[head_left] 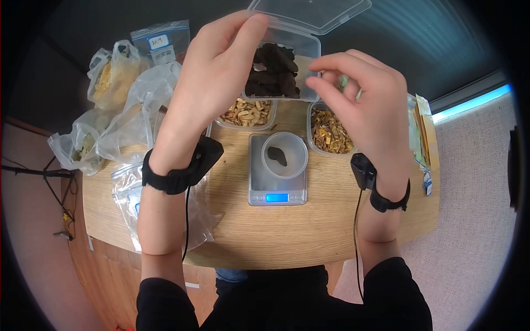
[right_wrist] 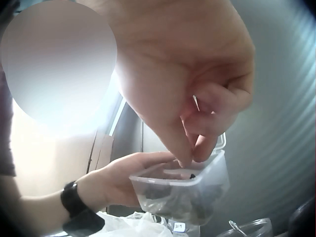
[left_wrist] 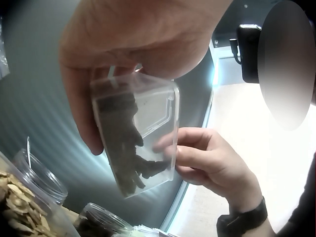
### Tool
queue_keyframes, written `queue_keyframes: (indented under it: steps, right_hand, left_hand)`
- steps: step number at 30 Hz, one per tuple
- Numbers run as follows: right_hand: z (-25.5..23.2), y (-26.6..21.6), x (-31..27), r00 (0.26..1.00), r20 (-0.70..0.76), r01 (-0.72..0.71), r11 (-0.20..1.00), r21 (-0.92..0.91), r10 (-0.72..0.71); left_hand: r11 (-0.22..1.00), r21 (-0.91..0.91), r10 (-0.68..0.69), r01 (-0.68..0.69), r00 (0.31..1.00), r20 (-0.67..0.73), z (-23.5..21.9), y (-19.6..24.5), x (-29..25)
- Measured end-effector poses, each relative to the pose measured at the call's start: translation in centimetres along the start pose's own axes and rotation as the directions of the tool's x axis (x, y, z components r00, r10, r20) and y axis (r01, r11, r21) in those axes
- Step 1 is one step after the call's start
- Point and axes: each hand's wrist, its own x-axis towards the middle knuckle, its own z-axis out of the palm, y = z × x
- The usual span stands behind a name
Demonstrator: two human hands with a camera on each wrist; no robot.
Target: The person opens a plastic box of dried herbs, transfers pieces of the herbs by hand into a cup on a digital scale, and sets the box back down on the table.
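My left hand (head_left: 223, 69) grips the side of a clear plastic box (head_left: 310, 47) that is raised and tilted, its hinged lid (head_left: 317, 14) standing up. Dark, leathery-looking dried pieces (head_left: 276, 69) crowd one side of the box. At the opposite rim is my right hand (head_left: 375, 91), its thumb and forefinger bent, with a small gap between the tips and nothing visible in it. Below, a silver digital scale (head_left: 256, 185) with a lit blue display bears a round clear tub (head_left: 298, 160). One dark piece (head_left: 277, 156) lies in that tub.
Open boxes of pale dried slices (head_left: 248, 113) and brown-yellow chips (head_left: 331, 129) stand behind the scale. Plastic bags (head_left: 132, 118) crowd the table's left side, and an empty-looking zip bag (head_left: 193, 220) lies near its front. Packets (head_left: 422, 132) line the right edge.
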Motion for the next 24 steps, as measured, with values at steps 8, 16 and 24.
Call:
queue_keyframes:
  steps: [8,16,24]
  right_hand:
    - [2.0,0.9,-0.2,0.992,-0.096,0.074,0.992,-0.104,-0.084]
    - [2.6,1.2,-0.3,0.990,-0.117,0.069,0.992,-0.104,-0.081]
    - [2.1,1.5,0.2,0.971,-0.184,0.153,0.988,-0.017,-0.154]
  left_hand:
    - [0.999,0.017,-0.031,0.030,0.998,0.063,1.4,0.6,-0.8]
    - [0.997,0.066,-0.040,0.032,0.990,0.136,1.6,1.0,-1.1]
    - [0.999,-0.007,-0.054,0.054,0.997,0.055,1.3,0.2,-0.5]
